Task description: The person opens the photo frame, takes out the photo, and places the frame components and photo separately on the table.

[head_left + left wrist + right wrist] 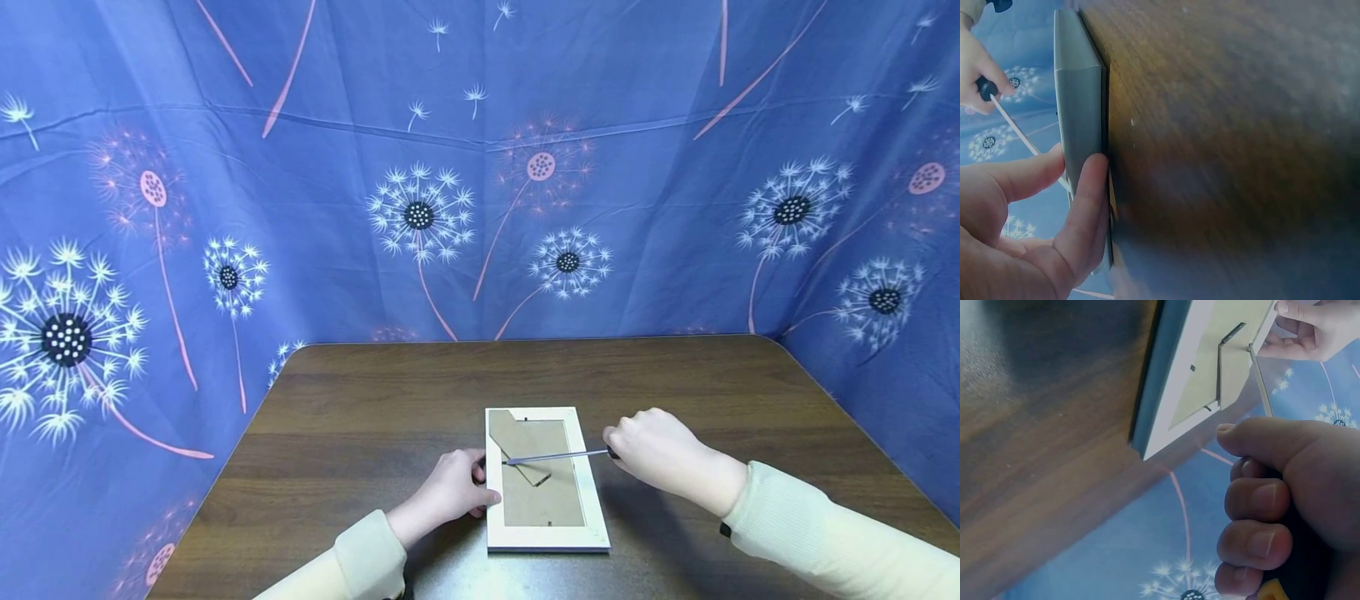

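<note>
A picture frame (595, 508) lies face down on the table, its white back border around a brown backing board (543, 507). A cardboard stand leg (508, 432) lies slantwise over the board. My left hand (453, 487) grips the frame's left side; the left wrist view shows thumb and finger pinching the edge (1079, 112). My right hand (667, 454), to the right of the frame, holds a screwdriver (558, 457) by its black handle, which has a yellow part (1272, 590). The shaft runs leftward across the frame, its tip at the left inner edge of the border.
Small dark metal tabs sit at the board's top (526, 419) and bottom (550, 523). The brown wood-grain table (360, 392) extends around the frame. A blue dandelion-print cloth (480, 208) hangs behind and at both sides.
</note>
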Demonstrator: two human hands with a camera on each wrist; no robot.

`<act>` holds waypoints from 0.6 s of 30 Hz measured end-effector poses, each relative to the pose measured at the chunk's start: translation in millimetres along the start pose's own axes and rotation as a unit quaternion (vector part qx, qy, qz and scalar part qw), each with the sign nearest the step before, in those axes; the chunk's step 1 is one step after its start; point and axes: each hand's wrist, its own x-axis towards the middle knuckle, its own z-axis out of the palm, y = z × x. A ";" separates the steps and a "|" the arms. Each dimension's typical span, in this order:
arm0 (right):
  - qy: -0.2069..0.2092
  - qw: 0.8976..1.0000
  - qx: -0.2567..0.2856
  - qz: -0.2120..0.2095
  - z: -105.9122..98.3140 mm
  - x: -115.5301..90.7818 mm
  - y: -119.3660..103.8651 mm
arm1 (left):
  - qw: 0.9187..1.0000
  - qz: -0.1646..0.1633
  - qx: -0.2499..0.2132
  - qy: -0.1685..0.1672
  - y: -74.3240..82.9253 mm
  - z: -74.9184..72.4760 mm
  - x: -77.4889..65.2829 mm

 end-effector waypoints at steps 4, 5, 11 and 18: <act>-0.004 1.000 -0.011 -0.009 -0.7 4.6 -0.8 | 1.000 -0.004 -0.014 -0.005 2.2 0.1 0.2; -0.008 1.000 -0.012 -0.010 -0.5 5.6 -0.8 | 1.000 -0.005 -0.015 -0.006 3.0 0.0 0.3; -0.013 0.999 -0.020 -0.022 -2.9 8.9 2.3 | 1.000 -0.010 -0.027 -0.012 4.7 1.7 1.3; 0.001 0.998 -0.050 -0.041 -17.7 20.1 1.3 | 0.999 -0.013 -0.039 -0.011 3.4 -0.5 1.4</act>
